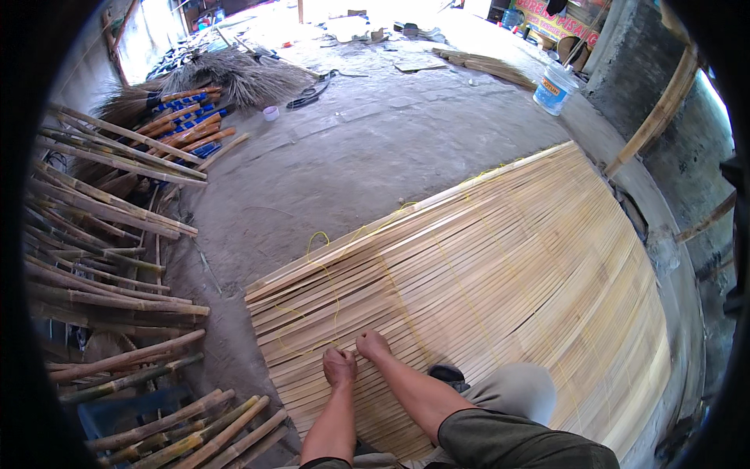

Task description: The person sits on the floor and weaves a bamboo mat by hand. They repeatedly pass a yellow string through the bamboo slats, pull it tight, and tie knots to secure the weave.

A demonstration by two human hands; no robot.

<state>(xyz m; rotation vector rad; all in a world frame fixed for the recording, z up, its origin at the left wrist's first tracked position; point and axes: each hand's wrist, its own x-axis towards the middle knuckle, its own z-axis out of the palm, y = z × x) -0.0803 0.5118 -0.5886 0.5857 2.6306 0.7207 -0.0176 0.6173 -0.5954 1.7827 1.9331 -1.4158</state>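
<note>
A wide blind of thin pale bamboo slats (pixel 500 258) lies on the floor beneath me, joined by rows of yellow cord. My left hand (pixel 341 367) is closed low over the slats near the blind's left side. Loose yellow cord (pixel 337 301) curls across the slats and runs to the fingers of this hand. Just to its right and slightly farther off, my right hand (pixel 373 346) is also closed, its fingertips pinched. Whatever those right fingers hold is too small to make out. The two hands are close together but apart.
Bamboo poles (pixel 117 211) are stacked along the left, their ends facing the blind. Behind them lie brooms (pixel 234 78) with orange and blue handles. A small pink cup (pixel 271 113) sits nearby. A white-and-blue bucket (pixel 554 90) stands far right, near a leaning pole (pixel 656 113).
</note>
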